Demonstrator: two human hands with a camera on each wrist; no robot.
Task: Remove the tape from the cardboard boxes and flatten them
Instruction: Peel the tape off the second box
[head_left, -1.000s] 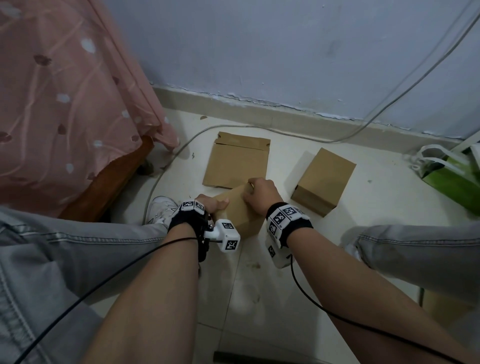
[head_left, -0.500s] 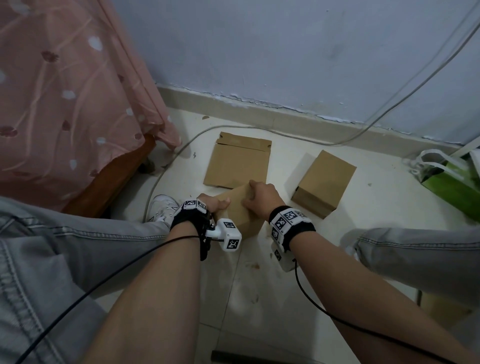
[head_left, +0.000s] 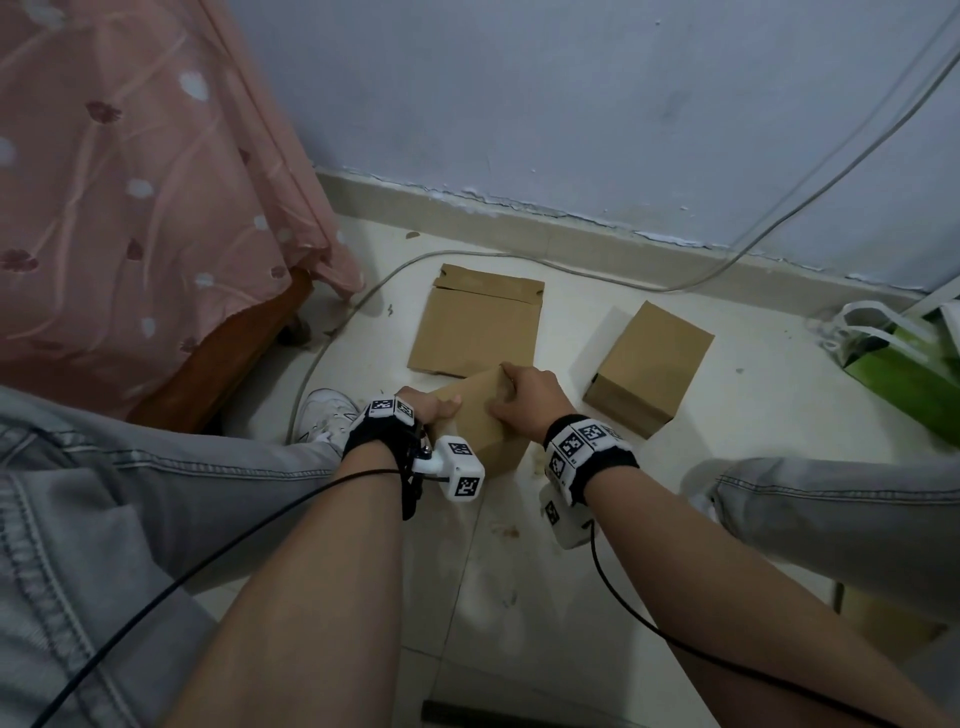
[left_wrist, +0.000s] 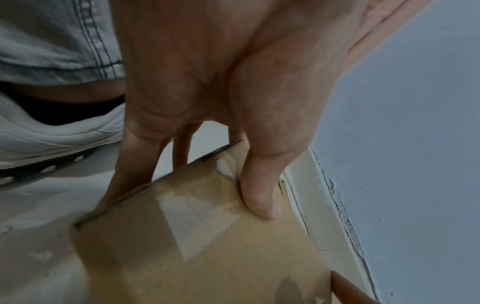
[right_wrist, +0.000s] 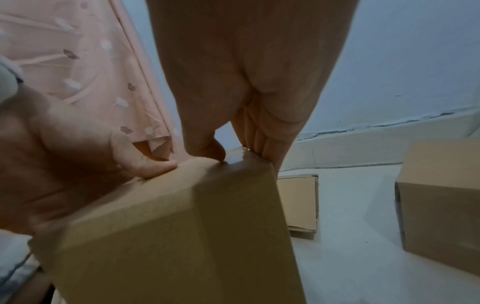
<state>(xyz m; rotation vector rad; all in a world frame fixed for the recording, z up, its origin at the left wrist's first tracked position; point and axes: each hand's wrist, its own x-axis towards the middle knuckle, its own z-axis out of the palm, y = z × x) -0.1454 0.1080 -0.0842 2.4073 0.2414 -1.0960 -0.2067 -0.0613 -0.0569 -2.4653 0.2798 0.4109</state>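
A small brown cardboard box (head_left: 483, 426) stands on the floor between my knees, with clear tape (left_wrist: 197, 222) shining across its top. My left hand (head_left: 431, 410) grips its left side, thumb (left_wrist: 259, 195) on top and fingers (left_wrist: 124, 174) down the side wall. My right hand (head_left: 524, 400) grips the far top edge of the box (right_wrist: 182, 236), thumb (right_wrist: 207, 150) on top and fingers (right_wrist: 262, 148) curled behind, where a lifted end of clear tape (right_wrist: 245, 153) shows. A flattened box (head_left: 475, 327) lies just beyond. Another closed box (head_left: 649, 369) sits to the right.
A pink bedcover (head_left: 145, 208) over a wooden bed frame (head_left: 223, 358) fills the left. A grey cable (head_left: 675, 286) runs along the skirting of the blue wall. A green bag (head_left: 904, 374) lies at the far right. My jeans-clad legs flank the box.
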